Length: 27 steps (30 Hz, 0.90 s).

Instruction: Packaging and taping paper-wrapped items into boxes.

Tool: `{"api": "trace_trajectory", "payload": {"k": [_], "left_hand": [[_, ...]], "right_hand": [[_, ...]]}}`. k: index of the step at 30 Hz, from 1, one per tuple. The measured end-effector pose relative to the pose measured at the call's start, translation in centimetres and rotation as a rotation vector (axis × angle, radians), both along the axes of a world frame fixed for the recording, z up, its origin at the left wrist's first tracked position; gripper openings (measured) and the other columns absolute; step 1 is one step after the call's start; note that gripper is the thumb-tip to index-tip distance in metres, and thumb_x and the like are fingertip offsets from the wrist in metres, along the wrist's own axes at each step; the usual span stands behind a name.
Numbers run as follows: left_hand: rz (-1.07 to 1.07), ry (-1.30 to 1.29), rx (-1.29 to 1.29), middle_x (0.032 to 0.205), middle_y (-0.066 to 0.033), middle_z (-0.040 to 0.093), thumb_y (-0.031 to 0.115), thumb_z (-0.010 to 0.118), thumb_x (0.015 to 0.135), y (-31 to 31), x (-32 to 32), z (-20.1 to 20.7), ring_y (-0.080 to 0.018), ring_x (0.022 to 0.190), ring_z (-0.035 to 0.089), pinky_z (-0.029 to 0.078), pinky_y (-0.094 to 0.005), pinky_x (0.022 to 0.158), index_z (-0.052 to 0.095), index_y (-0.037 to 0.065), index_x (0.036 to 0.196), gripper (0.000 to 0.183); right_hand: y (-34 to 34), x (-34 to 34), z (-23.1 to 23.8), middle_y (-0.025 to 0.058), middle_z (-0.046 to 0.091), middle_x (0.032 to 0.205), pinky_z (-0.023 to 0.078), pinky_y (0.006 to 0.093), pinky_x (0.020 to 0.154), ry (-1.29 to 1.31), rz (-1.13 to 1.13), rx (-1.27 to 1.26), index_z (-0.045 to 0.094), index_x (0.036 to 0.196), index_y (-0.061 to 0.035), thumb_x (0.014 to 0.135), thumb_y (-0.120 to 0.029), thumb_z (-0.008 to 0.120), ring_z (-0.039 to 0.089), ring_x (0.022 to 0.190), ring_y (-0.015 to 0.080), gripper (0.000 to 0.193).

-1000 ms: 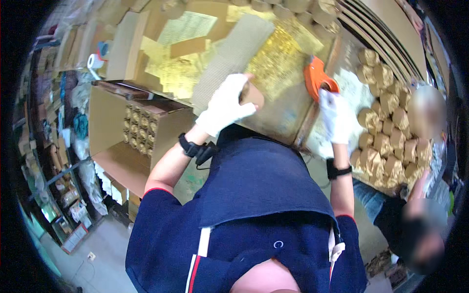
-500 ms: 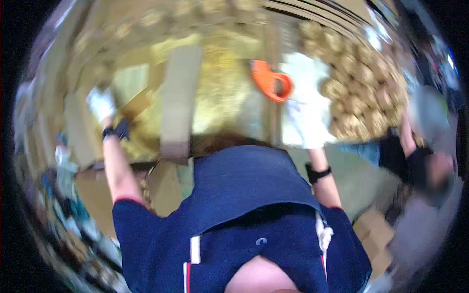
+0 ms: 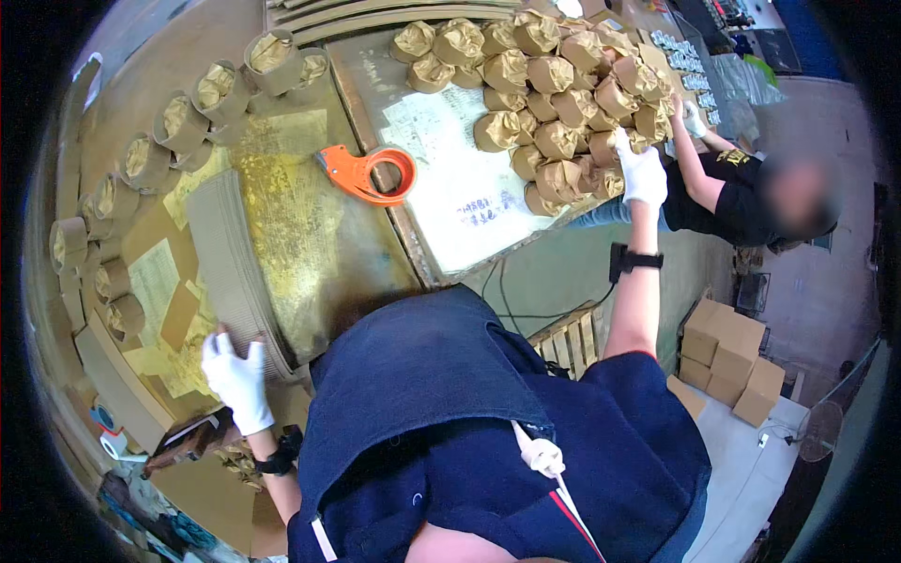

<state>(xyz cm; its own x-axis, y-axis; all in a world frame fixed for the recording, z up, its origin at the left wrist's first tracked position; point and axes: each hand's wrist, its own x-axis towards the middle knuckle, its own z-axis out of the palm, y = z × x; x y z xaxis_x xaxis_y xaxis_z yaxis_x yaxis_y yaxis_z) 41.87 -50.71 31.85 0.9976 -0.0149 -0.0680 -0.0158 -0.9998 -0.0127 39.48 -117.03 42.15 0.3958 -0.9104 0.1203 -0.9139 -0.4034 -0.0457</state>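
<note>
My left hand [image 3: 236,380], in a white glove, is at the near left beside a stack of long grey-brown cardboard strips [image 3: 230,263]; its thumb and fingers are apart, with nothing seen in them. At the right, my gloved right hand [image 3: 643,178] reaches to the near edge of a cluster of round brown cardboard rings stuffed with crumpled paper [image 3: 556,141]. Its fingers are spread against the rings, their tips partly hidden among them. An orange tape dispenser [image 3: 347,174] lies between my hands, across the seam of the two table surfaces.
More paper-stuffed rings [image 3: 175,122] line the table's far left. A co-worker [image 3: 718,183] stands at the right, hands at the cluster. Cardboard boxes [image 3: 723,347] are stacked at the lower right. Tape rolls [image 3: 113,441] lie at the left edge. Long boards [image 3: 394,17] lie at the back.
My view has swung to the right. My right hand has gone from beside the tape dispenser to the ring cluster; my left is now beside the cardboard stack.
</note>
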Motion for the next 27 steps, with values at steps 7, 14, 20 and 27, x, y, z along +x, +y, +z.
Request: {"api": "trace_trajectory", "payload": {"k": [7,14,20,27], "left_hand": [[0.096,0.017,-0.324,0.142,-0.0226,0.052,0.031,0.077,0.084,-0.5,-2.2,-2.8,-0.0379,0.129,0.053,0.045,-0.0419,0.107,0.045,0.001,0.144,0.075],[0.161,-0.026,-0.217,0.159,-0.0162,0.033,0.013,0.066,0.083,-2.7,-2.5,0.9,-0.0334,0.079,0.069,0.058,-0.0396,0.071,0.039,0.018,0.152,0.074],[0.292,0.166,-0.122,0.156,-0.0233,0.034,0.042,0.073,0.079,-3.4,-2.0,-0.8,-0.0414,0.102,0.067,0.056,-0.0453,0.085,0.034,0.021,0.154,0.086],[0.217,-0.065,-0.407,0.117,-0.0199,0.054,0.04,0.065,0.082,-8.4,-1.5,3.4,-0.0404,0.095,0.064,0.056,-0.0495,0.077,0.05,0.014,0.135,0.061]], "right_hand": [[-10.9,-0.7,-7.7,0.0245,0.065,0.126,0.049,0.0422,0.099,-0.085,0.196,0.187,0.059,0.129,0.0016,0.079,-0.06,0.071,0.064,0.116,0.0353,0.08],[-0.9,-1.8,-2.9,0.0098,0.062,0.121,0.059,0.033,0.063,-0.838,0.364,0.97,0.052,0.132,-0.0117,0.097,-0.034,0.066,0.066,0.1,0.0205,0.044],[14.7,3.8,-4.3,0.0088,0.059,0.123,0.049,0.0304,0.094,-0.682,0.646,1.594,0.054,0.134,-0.0046,0.1,-0.024,0.061,0.058,0.111,0.017,0.04],[24.0,3.9,-6.0,0.0063,0.064,0.111,0.05,0.0256,0.086,-0.451,0.746,1.678,0.055,0.135,-0.0038,0.095,-0.023,0.069,0.061,0.096,0.0129,0.046]]}}
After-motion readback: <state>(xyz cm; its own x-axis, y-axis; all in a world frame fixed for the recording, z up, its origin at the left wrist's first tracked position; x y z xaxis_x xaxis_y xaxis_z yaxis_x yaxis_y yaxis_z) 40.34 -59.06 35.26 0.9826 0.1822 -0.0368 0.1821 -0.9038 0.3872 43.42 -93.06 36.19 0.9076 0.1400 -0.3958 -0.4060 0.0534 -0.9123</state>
